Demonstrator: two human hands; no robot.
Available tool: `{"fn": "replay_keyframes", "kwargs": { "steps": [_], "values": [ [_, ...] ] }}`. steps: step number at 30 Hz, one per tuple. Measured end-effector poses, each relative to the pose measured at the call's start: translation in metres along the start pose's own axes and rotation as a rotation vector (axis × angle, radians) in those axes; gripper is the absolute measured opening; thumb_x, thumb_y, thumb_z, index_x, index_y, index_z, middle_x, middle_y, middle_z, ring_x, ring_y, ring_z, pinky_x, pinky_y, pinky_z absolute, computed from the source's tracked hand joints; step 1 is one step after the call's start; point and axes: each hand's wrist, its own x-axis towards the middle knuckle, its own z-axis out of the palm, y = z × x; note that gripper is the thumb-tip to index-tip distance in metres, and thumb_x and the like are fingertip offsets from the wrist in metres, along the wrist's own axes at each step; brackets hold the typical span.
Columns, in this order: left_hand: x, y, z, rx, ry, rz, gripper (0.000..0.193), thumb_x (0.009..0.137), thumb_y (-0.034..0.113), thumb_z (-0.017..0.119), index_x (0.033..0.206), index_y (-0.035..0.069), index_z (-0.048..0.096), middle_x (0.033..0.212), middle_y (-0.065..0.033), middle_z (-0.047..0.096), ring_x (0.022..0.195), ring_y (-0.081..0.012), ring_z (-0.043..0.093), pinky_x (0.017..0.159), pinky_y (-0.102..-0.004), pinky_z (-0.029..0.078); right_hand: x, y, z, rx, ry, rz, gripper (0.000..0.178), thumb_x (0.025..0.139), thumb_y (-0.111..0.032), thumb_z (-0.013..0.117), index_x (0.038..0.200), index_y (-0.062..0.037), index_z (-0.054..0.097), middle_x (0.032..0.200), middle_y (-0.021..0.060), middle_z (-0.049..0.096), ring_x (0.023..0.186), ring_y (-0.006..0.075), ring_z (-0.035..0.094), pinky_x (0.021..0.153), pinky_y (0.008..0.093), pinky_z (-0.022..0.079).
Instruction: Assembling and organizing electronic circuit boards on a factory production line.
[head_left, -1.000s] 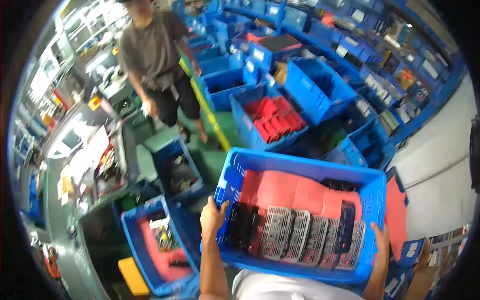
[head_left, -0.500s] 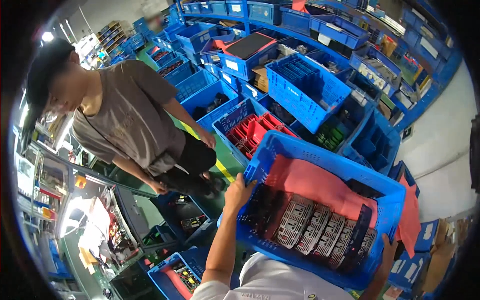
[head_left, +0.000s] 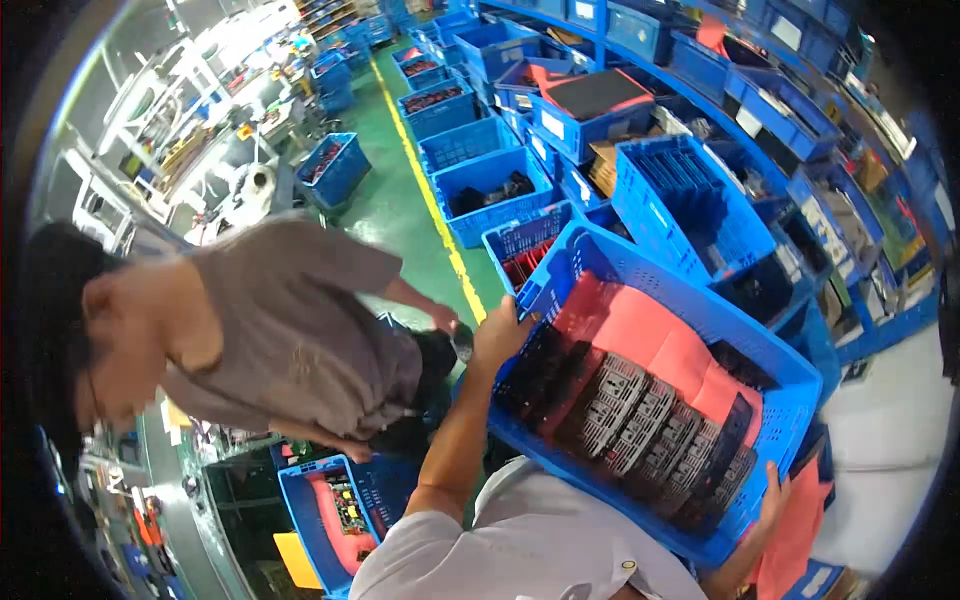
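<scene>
A blue plastic crate [head_left: 640, 262] is held in front of my body, tilted in view. My left hand [head_left: 500, 338] is wrapped round the rim at its left end. At the near right corner my right hand [head_left: 772, 500] grips the side, partly hidden by the crate. Inside, a pinkish-red sheet [head_left: 650, 335] lies along the far side. Beside it stand several grey slotted parts [head_left: 610, 405] in a row, with black parts [head_left: 545, 385] at the left end. What the grey parts are cannot be made out.
A person in a brown shirt [head_left: 300, 320] stands close at my left. Several blue crates [head_left: 490, 195] line a yellow floor stripe [head_left: 440, 220]. Shelving with bins [head_left: 640, 35] runs along the right. A crate with circuit boards [head_left: 300, 500] sits low at left.
My view has swung leftward, showing more of the aisle. The other person appears lower and nearer, leaning forward. The crate stays in both my hands.
</scene>
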Motion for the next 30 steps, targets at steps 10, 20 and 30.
{"fn": "replay_keyframes", "kwargs": {
  "steps": [10, 20, 30],
  "values": [
    [0.029, 0.001, -0.011, 0.037, 0.043, -0.088, 0.053, 0.084, 0.053, 0.059, 0.105, 0.005, 0.050, 0.091, -0.0274, 0.064, 0.087, -0.0461, 0.062, 0.074, -0.0529, 0.049, 0.065, -0.011, 0.031, 0.127, -0.142, -0.047, 0.050, 0.089, -0.031, 0.062, 0.118, 0.0097, 0.056, 0.114, 0.0130, 0.061, 0.100, 0.0223, 0.056, 0.089, 0.0333, 0.044],
    [0.088, -0.068, -0.032, 0.070, 0.011, -0.143, 0.048, 0.086, 0.044, 0.059, 0.104, 0.002, 0.046, 0.089, -0.0249, 0.065, 0.084, -0.0443, 0.063, 0.070, -0.0530, 0.050, 0.061, -0.088, 0.126, -0.172, -0.057, 0.070, 0.047, 0.091, -0.029, 0.061, 0.114, 0.0117, 0.058, 0.108, 0.0216, 0.063, 0.093, 0.0259, 0.055, 0.089, 0.0384, 0.043],
    [0.183, -0.242, -0.122, -0.014, -0.019, -0.298, 0.053, 0.085, 0.050, 0.059, 0.105, 0.004, 0.045, 0.090, -0.0277, 0.064, 0.086, -0.0460, 0.062, 0.073, -0.0531, 0.050, 0.129, -0.108, 0.290, -0.204, -0.264, -0.117, 0.043, 0.089, -0.029, 0.063, 0.109, 0.0090, 0.061, 0.106, 0.0175, 0.064, 0.091, 0.0243, 0.057, 0.086, 0.0360, 0.045]
  ]
}}
